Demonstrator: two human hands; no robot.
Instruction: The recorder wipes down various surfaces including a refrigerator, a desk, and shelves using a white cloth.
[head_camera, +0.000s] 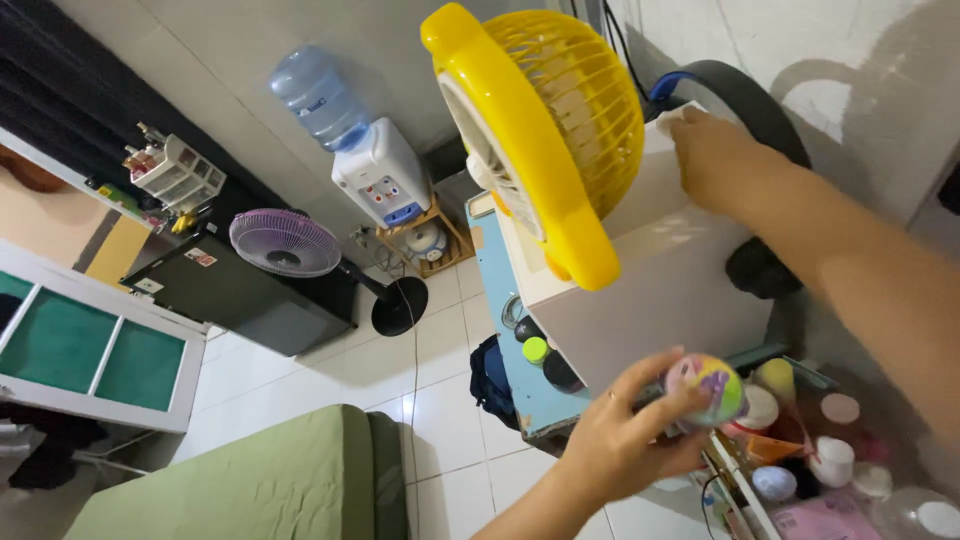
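Left hand (625, 440), low in view: fingers curled around a small round multicoloured container (706, 388) of pink, yellow, green and purple, held above a crowded shelf of bottles and jars (815, 455). Right hand (712, 155), higher up: palm flat and fingers spread on top of a white boxy appliance (655, 270), gripping nothing. A yellow plastic fan with a grille (545, 125) sits on that box, just beside the right hand. A water dispenser (375, 165) stands well apart, by the far wall.

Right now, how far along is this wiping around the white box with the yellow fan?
Done: nothing shows as finished. In hand: the right hand presses a white cloth on the white box; the left hand holds a multicoloured ball. Left: the cluttered bottles beside it.
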